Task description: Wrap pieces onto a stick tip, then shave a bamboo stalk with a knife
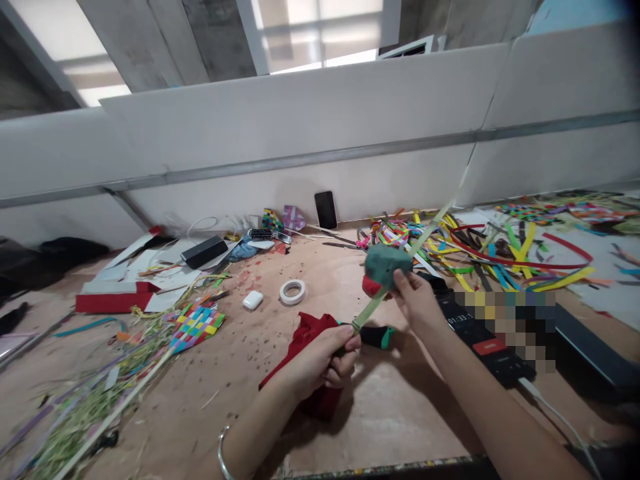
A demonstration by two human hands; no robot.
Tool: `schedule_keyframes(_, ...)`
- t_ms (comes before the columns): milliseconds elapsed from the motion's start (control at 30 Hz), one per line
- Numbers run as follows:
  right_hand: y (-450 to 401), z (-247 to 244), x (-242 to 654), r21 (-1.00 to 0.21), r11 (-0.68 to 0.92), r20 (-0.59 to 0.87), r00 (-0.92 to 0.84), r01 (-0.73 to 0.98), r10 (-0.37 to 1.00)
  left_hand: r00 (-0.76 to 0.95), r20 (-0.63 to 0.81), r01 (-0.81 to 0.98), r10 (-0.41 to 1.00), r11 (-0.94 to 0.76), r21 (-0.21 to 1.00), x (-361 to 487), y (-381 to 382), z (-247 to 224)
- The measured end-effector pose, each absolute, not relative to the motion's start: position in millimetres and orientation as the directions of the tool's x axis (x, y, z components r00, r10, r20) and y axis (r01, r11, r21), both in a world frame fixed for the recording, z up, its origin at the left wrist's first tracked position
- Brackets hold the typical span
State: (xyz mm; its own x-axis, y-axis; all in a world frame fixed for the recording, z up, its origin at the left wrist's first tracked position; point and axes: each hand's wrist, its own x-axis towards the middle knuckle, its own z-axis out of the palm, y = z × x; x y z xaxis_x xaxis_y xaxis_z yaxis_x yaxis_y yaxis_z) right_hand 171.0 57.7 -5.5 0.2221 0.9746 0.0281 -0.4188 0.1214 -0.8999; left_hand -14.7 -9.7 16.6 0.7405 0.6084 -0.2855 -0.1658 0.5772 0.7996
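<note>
The left hand pinches a pale green strip low down, beside red fabric; the right hand grips a grey-green piece along that strip, above the tabletop.

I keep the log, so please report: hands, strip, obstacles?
Left hand grips green strip. Right hand pinches teal piece over strip. Red cloth beneath left hand.
</note>
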Motion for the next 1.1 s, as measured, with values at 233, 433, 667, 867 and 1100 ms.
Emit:
schedule_keyframes(233, 67, 3, 189, -0.757, 0.271, 0.028, 0.385, -0.594, 0.923, 0.719, -0.351, -0.081, 0.6, 0.573, 0.815, -12, -13, 19)
schedule_keyframes(433, 63, -1, 181, -0.806, 0.217, 0.023, 0.336, -0.551, 0.941, 0.696, -0.346, -0.105, 0.63, 0.565, 0.818, -12, -14, 21)
schedule_keyframes(667, 45, -8, 158, -0.987, 0.021, 0.021, 0.003, -0.16, 1.0, 0.657, -0.317, -0.162, 0.684, 0.539, 0.827, -13, -10, 16)
schedule_keyframes(867, 35, -4, 149, -0.997, -0.017, -0.005, -0.149, -0.08, 0.989, 0.666, -0.327, -0.176, 0.67, 0.567, 0.804, -13, -8, 14)
schedule_keyframes(1100, 35, -1, 151, -0.988, 0.058, 0.071, -0.086, -0.144, 0.994, 0.775, -0.227, -0.254, 0.589, 0.62, 0.742, -16, -8, 16)
